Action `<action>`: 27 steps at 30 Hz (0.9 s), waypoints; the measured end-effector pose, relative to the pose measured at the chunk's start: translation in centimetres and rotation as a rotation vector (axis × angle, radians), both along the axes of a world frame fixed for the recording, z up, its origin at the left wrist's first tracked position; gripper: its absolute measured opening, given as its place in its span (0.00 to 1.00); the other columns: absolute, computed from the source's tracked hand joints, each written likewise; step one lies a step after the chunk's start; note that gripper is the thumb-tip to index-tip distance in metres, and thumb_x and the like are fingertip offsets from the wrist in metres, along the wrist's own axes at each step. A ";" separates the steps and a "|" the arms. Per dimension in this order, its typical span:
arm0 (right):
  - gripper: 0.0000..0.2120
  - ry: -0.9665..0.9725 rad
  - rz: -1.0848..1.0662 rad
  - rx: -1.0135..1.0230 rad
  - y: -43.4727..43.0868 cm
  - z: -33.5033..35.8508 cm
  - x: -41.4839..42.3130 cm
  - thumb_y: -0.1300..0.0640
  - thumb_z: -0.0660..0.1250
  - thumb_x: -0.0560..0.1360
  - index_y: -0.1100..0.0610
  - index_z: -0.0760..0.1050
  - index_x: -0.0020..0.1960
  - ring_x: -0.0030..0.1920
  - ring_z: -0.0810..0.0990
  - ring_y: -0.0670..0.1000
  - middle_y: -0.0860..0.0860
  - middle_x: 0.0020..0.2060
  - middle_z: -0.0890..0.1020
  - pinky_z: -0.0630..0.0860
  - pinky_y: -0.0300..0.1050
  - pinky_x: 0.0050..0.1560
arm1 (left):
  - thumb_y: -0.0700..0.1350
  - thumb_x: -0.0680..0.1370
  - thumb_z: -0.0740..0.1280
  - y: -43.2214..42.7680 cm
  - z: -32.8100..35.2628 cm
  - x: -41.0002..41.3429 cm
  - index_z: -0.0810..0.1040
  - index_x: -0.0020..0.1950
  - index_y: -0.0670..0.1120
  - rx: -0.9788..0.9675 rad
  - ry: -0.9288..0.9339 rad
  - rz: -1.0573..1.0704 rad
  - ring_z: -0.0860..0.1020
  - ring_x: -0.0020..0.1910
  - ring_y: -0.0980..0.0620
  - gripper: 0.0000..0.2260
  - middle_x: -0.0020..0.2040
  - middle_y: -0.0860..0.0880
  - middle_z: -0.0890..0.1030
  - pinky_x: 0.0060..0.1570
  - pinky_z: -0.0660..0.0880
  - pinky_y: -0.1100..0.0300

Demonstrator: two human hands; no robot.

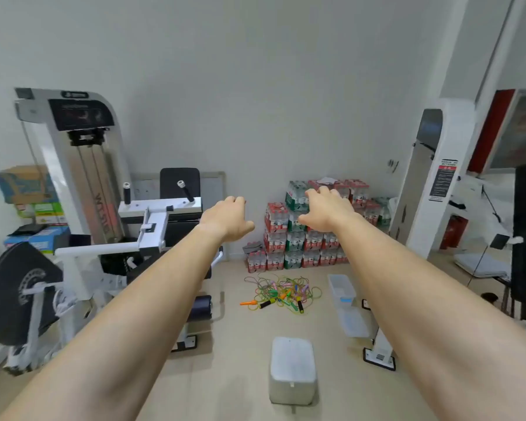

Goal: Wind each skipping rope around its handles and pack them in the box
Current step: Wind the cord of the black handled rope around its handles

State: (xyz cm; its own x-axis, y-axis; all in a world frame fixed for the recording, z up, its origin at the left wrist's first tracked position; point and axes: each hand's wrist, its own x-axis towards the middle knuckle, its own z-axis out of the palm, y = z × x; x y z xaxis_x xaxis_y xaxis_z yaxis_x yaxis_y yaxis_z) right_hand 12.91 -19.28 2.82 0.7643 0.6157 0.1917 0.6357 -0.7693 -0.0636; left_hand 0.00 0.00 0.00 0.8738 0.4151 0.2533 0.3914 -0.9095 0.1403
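1. Head camera: a person is stretching both bare arms out over the floor of a gym room. The left hand (228,218) and the right hand (325,212) are hanging backs-up with fingers loosely bent, gripping nothing.
2. The skipping ropes (281,291) are lying on the floor in one tangled heap of green, yellow and pink cords with orange and black handles, none of them wound.
3. The clear plastic box (342,288) is sitting on the floor just right of the heap, not touching it.
4. Packs of bottled water (304,238) are standing stacked against the wall behind the ropes. A white weight machine (82,177) is standing at left and a white block (292,369) nearest the camera.
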 end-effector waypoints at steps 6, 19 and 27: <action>0.30 0.104 -0.062 -0.030 7.6 -2.9 10.1 0.43 0.65 0.77 0.55 0.64 0.74 0.71 0.66 0.62 0.58 0.71 0.68 0.70 0.62 0.67 | 0.54 0.78 0.62 7.2 -2.4 11.4 0.65 0.75 0.46 -0.071 0.081 -0.028 0.73 0.65 0.43 0.27 0.70 0.44 0.71 0.59 0.75 0.44; 0.30 0.350 -0.082 -0.176 19.1 -18.9 38.6 0.43 0.66 0.77 0.55 0.65 0.74 0.71 0.66 0.62 0.59 0.70 0.68 0.69 0.61 0.66 | 0.56 0.79 0.64 18.0 -17.7 40.6 0.65 0.74 0.44 -0.219 0.313 -0.030 0.72 0.67 0.41 0.27 0.70 0.42 0.70 0.64 0.72 0.43; 0.32 0.448 -0.065 -0.255 28.1 -24.2 55.2 0.42 0.67 0.77 0.55 0.64 0.75 0.71 0.66 0.63 0.58 0.71 0.68 0.70 0.61 0.66 | 0.54 0.79 0.64 26.4 -23.7 56.0 0.65 0.73 0.42 -0.312 0.430 -0.009 0.71 0.67 0.39 0.26 0.69 0.40 0.70 0.63 0.72 0.45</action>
State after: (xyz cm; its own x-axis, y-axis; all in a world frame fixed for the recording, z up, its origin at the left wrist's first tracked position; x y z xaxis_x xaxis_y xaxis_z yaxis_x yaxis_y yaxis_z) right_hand 68.13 8.86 -21.43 0.7749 0.5490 -0.3131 0.5396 -0.8326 -0.1245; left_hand 56.00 26.36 -23.67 0.8753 0.4057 -0.2631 0.4657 -0.8536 0.2334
